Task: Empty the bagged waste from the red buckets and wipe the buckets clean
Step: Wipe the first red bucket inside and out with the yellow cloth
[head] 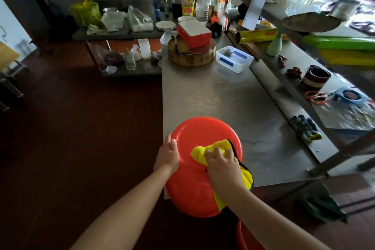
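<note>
Red bucket tilts base-up at the steel table corner, yellow cloth across it.

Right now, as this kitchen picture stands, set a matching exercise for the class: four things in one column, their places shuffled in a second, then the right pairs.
1. yellow cloth
2. red and white box
3. clear tub
4. orange scissors

A. on top of the wooden block
B. on the side shelf
C. on the steel table, beside the wooden block
D. under the right hand, on the red bucket

Pairs: 1-D, 2-A, 3-C, 4-B
</note>
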The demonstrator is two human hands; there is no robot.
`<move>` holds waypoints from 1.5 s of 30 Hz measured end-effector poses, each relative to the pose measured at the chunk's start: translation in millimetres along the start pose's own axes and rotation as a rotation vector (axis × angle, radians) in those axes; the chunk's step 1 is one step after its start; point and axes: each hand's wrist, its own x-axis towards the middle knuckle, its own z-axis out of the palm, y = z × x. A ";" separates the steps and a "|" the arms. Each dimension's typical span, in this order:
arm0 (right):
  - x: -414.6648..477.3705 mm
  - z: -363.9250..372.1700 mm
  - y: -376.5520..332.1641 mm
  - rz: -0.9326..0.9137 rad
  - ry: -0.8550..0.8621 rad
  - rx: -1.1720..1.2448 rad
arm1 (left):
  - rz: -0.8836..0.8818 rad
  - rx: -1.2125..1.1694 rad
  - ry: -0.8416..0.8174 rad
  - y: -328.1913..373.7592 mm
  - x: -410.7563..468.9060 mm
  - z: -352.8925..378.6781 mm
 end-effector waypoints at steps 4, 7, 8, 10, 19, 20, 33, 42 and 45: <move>21.2 -1.5 6.5 -0.003 0.050 0.013 | -0.008 -0.032 0.002 2.9 0.5 0.5; 53.0 -11.3 20.0 0.016 0.080 0.023 | -0.008 -0.061 -0.005 2.4 0.6 2.0; 62.3 -15.6 24.3 0.014 0.081 0.022 | -0.002 -0.069 -0.006 1.8 0.8 2.3; 74.5 -20.0 29.5 0.002 0.075 0.022 | 0.002 -0.098 -0.004 0.8 1.6 3.1; 102.4 -19.5 8.1 -0.078 0.120 0.089 | 0.067 -0.313 0.018 2.9 0.6 4.8; 109.4 -21.8 -1.3 -0.085 0.120 0.094 | 0.077 -0.340 0.026 3.6 0.0 3.8; 90.7 -1.5 -42.4 -0.338 0.087 0.197 | -0.041 -0.601 0.109 -4.2 10.3 18.3; 48.1 11.1 -13.2 -0.414 0.073 0.176 | 0.011 -0.657 0.001 1.1 9.5 15.0; 39.2 14.6 0.4 -0.429 0.065 0.162 | 0.026 -0.555 -0.005 -0.5 6.0 13.6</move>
